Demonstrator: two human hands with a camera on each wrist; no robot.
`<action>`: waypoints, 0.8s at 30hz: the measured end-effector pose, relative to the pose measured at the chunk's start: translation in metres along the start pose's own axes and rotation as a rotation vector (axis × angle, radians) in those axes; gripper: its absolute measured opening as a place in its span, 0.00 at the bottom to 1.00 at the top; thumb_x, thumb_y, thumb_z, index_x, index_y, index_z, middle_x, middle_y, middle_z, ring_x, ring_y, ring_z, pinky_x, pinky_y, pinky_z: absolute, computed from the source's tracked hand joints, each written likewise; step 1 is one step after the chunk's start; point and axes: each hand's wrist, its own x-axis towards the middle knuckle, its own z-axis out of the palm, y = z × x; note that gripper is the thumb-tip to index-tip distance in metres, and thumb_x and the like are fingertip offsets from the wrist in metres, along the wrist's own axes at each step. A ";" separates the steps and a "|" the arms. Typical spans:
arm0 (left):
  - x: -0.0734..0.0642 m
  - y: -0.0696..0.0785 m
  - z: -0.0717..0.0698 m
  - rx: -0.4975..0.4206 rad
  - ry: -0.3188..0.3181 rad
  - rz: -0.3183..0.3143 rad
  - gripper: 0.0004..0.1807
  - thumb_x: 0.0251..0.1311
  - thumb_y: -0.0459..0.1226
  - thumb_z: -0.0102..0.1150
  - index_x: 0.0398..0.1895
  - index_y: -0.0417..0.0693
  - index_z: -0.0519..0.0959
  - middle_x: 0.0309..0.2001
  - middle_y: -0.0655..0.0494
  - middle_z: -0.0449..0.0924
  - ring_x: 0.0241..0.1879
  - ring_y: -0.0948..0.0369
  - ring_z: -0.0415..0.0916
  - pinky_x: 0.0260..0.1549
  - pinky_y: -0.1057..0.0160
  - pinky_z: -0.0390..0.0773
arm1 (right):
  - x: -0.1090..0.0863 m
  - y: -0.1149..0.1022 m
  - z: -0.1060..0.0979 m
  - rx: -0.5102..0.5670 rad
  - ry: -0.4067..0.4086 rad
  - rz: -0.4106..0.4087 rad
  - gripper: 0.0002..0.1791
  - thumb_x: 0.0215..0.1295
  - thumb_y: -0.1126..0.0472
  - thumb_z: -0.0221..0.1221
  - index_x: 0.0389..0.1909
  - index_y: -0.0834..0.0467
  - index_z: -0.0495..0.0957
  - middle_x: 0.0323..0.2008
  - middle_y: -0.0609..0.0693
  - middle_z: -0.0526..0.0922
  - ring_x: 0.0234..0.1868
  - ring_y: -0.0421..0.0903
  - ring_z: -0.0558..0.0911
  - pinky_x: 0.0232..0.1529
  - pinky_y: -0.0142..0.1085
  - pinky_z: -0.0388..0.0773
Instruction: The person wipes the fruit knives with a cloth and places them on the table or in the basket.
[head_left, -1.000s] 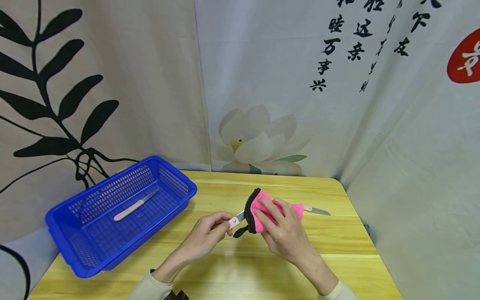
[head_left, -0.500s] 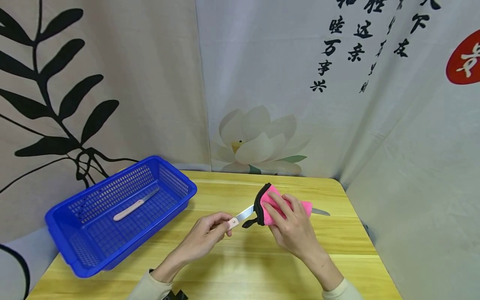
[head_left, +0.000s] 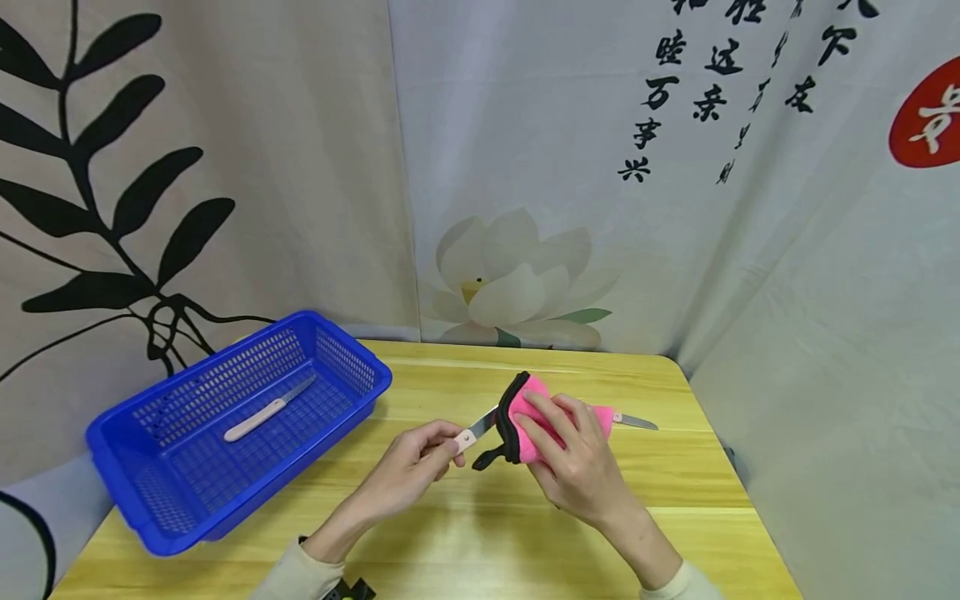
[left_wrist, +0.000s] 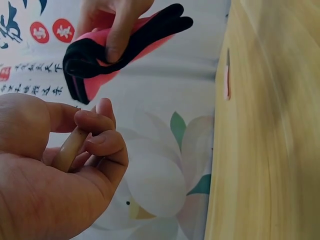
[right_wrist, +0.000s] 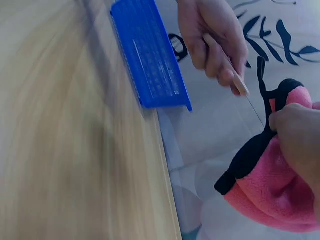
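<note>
My left hand (head_left: 416, 471) grips a small knife (head_left: 467, 440) by its pale handle, its blade pointing up and to the right. Around the far part of that blade, my right hand (head_left: 585, 467) holds a folded pink cloth (head_left: 537, 388) with black trim and a black loop; the blade's tip is hidden there. In the right wrist view the thin blade runs from the handle (right_wrist: 241, 84) to the black border. Another knife (head_left: 636, 422) lies on the table right of the cloth, its handle partly covered from view. A third knife (head_left: 258, 419) lies in the blue basket (head_left: 240, 508).
The basket stands tilted across the left side of the wooden table (head_left: 720, 542). Printed curtains (head_left: 525, 125) hang close behind the table's back edge. A small black object (head_left: 352, 590) shows at the bottom edge beside the left sleeve.
The right hand slid the cloth right along the blade, baring more of it, then came partway back toward the handle. The left hand has stayed in place with the knife.
</note>
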 end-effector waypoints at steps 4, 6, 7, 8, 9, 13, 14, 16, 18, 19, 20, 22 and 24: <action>0.001 0.000 0.000 0.015 0.002 0.003 0.16 0.90 0.41 0.52 0.63 0.43 0.84 0.45 0.44 0.88 0.28 0.69 0.69 0.25 0.71 0.65 | 0.002 -0.013 0.007 0.009 -0.047 -0.043 0.21 0.87 0.54 0.53 0.65 0.58 0.87 0.69 0.61 0.87 0.58 0.62 0.82 0.57 0.53 0.82; 0.001 0.001 0.001 0.022 0.003 0.007 0.16 0.90 0.42 0.52 0.63 0.43 0.84 0.45 0.45 0.88 0.29 0.68 0.70 0.26 0.70 0.67 | 0.001 -0.018 0.009 0.005 -0.082 -0.055 0.21 0.87 0.53 0.53 0.65 0.57 0.87 0.70 0.60 0.86 0.58 0.61 0.82 0.58 0.52 0.82; 0.002 0.001 0.001 0.027 0.002 0.006 0.16 0.90 0.42 0.52 0.63 0.44 0.84 0.45 0.45 0.88 0.30 0.68 0.71 0.27 0.70 0.68 | 0.001 -0.020 0.010 0.002 -0.103 -0.056 0.21 0.86 0.53 0.54 0.66 0.57 0.87 0.71 0.59 0.85 0.59 0.61 0.82 0.59 0.51 0.82; 0.002 0.001 0.001 0.030 0.003 0.004 0.16 0.90 0.43 0.52 0.63 0.45 0.84 0.45 0.45 0.88 0.30 0.68 0.72 0.28 0.70 0.69 | 0.000 -0.021 0.010 -0.002 -0.120 -0.056 0.20 0.85 0.54 0.55 0.66 0.56 0.87 0.71 0.59 0.85 0.59 0.61 0.82 0.60 0.51 0.82; 0.002 0.001 0.001 0.034 0.005 0.001 0.15 0.90 0.43 0.52 0.62 0.46 0.85 0.44 0.45 0.88 0.30 0.67 0.72 0.28 0.70 0.69 | 0.000 -0.022 0.011 -0.004 -0.135 -0.056 0.20 0.83 0.54 0.58 0.66 0.56 0.87 0.72 0.59 0.85 0.60 0.61 0.82 0.61 0.51 0.82; 0.002 0.002 0.002 0.050 0.009 0.002 0.14 0.90 0.43 0.52 0.60 0.49 0.85 0.43 0.47 0.88 0.31 0.67 0.74 0.29 0.70 0.71 | -0.001 -0.024 0.011 -0.020 -0.173 -0.047 0.25 0.70 0.56 0.69 0.66 0.55 0.87 0.74 0.58 0.84 0.61 0.61 0.82 0.63 0.51 0.81; 0.002 0.002 0.002 0.052 0.009 0.005 0.14 0.90 0.43 0.52 0.60 0.49 0.85 0.43 0.48 0.88 0.30 0.67 0.73 0.29 0.70 0.71 | -0.001 -0.024 0.011 -0.024 -0.176 -0.044 0.26 0.67 0.56 0.71 0.66 0.55 0.87 0.73 0.57 0.84 0.60 0.61 0.82 0.64 0.51 0.81; 0.002 0.001 0.002 0.053 0.007 0.014 0.14 0.90 0.42 0.51 0.59 0.49 0.85 0.43 0.48 0.88 0.30 0.68 0.73 0.29 0.70 0.71 | -0.001 -0.023 0.011 -0.032 -0.179 -0.036 0.27 0.65 0.56 0.71 0.66 0.55 0.87 0.73 0.57 0.84 0.60 0.61 0.82 0.63 0.51 0.82; 0.002 0.001 0.002 0.049 0.006 0.020 0.14 0.90 0.42 0.51 0.59 0.48 0.85 0.43 0.46 0.88 0.29 0.68 0.72 0.28 0.70 0.70 | -0.002 -0.022 0.011 -0.040 -0.177 -0.027 0.27 0.66 0.56 0.70 0.66 0.55 0.87 0.72 0.57 0.85 0.60 0.61 0.82 0.62 0.52 0.82; 0.002 0.001 0.002 0.047 0.005 0.022 0.14 0.89 0.42 0.51 0.59 0.48 0.85 0.43 0.44 0.88 0.29 0.68 0.71 0.27 0.70 0.69 | -0.002 -0.021 0.011 -0.045 -0.177 -0.022 0.27 0.66 0.56 0.70 0.66 0.55 0.87 0.72 0.57 0.85 0.59 0.61 0.82 0.62 0.52 0.83; 0.001 0.001 0.002 0.045 0.003 0.024 0.14 0.89 0.41 0.51 0.59 0.48 0.85 0.43 0.43 0.88 0.29 0.69 0.71 0.27 0.70 0.68 | -0.003 -0.021 0.011 -0.046 -0.176 -0.016 0.26 0.67 0.57 0.69 0.66 0.54 0.87 0.72 0.57 0.85 0.59 0.61 0.82 0.61 0.52 0.83; 0.001 0.001 0.001 0.039 0.001 0.029 0.14 0.89 0.40 0.51 0.59 0.47 0.85 0.43 0.42 0.88 0.28 0.69 0.70 0.26 0.71 0.67 | -0.003 -0.019 0.011 -0.052 -0.177 -0.005 0.26 0.66 0.57 0.69 0.66 0.54 0.87 0.72 0.57 0.85 0.59 0.62 0.81 0.60 0.53 0.83; 0.000 0.001 0.001 0.033 -0.004 0.034 0.14 0.89 0.40 0.50 0.60 0.46 0.85 0.43 0.42 0.87 0.29 0.70 0.70 0.26 0.71 0.67 | -0.004 -0.017 0.011 -0.055 -0.179 0.005 0.27 0.65 0.57 0.69 0.66 0.54 0.87 0.72 0.57 0.84 0.60 0.62 0.81 0.60 0.53 0.83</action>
